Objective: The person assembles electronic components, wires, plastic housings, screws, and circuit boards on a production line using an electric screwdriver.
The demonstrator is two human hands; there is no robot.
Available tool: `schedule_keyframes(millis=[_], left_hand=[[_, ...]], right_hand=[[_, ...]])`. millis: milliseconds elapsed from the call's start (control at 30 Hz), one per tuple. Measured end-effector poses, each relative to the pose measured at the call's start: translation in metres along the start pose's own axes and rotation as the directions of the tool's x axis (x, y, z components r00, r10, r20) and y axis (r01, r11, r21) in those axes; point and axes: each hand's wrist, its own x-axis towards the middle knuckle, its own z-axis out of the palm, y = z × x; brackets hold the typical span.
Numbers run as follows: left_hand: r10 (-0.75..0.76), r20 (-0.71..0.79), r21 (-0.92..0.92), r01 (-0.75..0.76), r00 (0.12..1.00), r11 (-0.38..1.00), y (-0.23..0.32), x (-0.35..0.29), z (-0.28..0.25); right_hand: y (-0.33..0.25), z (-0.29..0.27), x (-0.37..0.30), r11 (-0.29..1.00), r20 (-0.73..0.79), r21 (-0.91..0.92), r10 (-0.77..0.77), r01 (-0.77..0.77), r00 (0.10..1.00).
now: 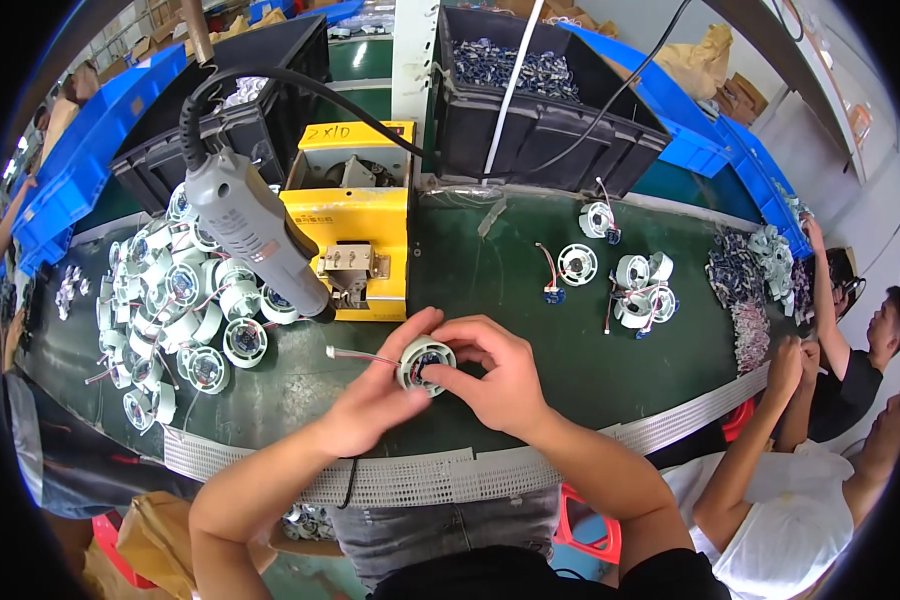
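Above the near part of the green table, both my hands are closed around a small round white plastic housing [423,357] with a dark circuit board inside. My left hand [375,398] grips its left side, fingers behind and thumb along the lower edge. From the right, my right hand [497,372] curls around it, with the thumb pressed into the open face. A thin wire with a white connector [332,352] sticks out to the left over my left fingers. Beyond my left hand, a grey electric screwdriver [250,225] hangs tilted beside a yellow screw-feeding machine [383,230].
Many similar white housings [185,290] are heaped at left. Several more [642,290] lie at right, near piles of small parts [745,290]. Black bins [560,135] and blue trays [75,175] stand behind. Perforated white strip [390,478] edges the table. Co-workers [770,480] sit at right.
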Motion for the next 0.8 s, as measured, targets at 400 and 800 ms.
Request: schedule_keyframes(millis=[400,800], left_hand=[[-0.166,-0.272,0.051,0.187,0.948,0.981,0.014,-0.016,-0.040],[-0.315,-0.233,-0.066,0.308,0.920,0.949,0.011,-0.017,-0.063]], right_hand=[[-0.031,0.053,0.075,0.895,-0.007,-0.316,-0.335,0.315,0.942],[-0.053,0.100,0.115,0.907,-0.381,0.123,-0.332,0.404,0.863]])
